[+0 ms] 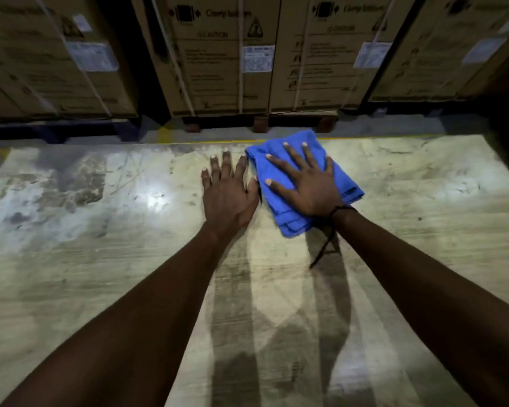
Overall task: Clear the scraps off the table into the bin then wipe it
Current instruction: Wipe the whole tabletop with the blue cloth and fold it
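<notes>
My right hand (309,186) spread flat on folded blue cloth (347,186) at upper centre, my left hand (228,195) open on worn counter (100,259) just beside it

A folded blue cloth (303,183) lies flat near the far edge of the table (423,230); its layered edges show at the near corner. The tabletop is pale, scratched and stained; glare patches sit at its left.

strapped cardboard boxes (218,60), pallets (260,123), dim light

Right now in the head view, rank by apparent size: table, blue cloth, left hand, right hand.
1. table
2. blue cloth
3. left hand and right hand: look alike, not ranked.
</notes>
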The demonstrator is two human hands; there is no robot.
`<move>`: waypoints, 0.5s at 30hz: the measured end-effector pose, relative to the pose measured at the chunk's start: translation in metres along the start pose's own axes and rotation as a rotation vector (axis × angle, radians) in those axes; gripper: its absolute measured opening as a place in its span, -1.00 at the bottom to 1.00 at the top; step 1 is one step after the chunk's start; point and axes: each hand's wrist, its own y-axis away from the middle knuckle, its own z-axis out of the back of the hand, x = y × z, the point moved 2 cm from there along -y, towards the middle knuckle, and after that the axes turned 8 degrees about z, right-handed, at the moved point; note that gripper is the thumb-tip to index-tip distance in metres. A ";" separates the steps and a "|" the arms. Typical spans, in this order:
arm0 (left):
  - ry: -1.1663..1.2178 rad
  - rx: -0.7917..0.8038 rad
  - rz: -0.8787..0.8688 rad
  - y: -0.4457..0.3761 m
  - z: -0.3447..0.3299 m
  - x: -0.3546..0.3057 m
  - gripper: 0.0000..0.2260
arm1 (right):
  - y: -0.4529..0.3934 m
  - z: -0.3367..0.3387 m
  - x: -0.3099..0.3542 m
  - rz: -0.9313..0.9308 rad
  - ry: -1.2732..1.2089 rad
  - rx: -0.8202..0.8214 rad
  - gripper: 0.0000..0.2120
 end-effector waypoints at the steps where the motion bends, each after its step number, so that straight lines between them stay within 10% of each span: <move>1: 0.005 0.005 -0.014 -0.003 -0.003 -0.009 -0.31 | 0.002 0.004 -0.015 -0.015 0.003 -0.009 -0.34; 10: -0.020 -0.066 -0.013 -0.015 -0.028 -0.049 -0.39 | -0.008 0.029 -0.139 -0.590 -0.060 -0.049 -0.35; 15: -0.018 -0.076 -0.013 -0.016 -0.028 -0.048 -0.39 | 0.016 0.009 -0.068 -0.289 -0.020 -0.058 -0.33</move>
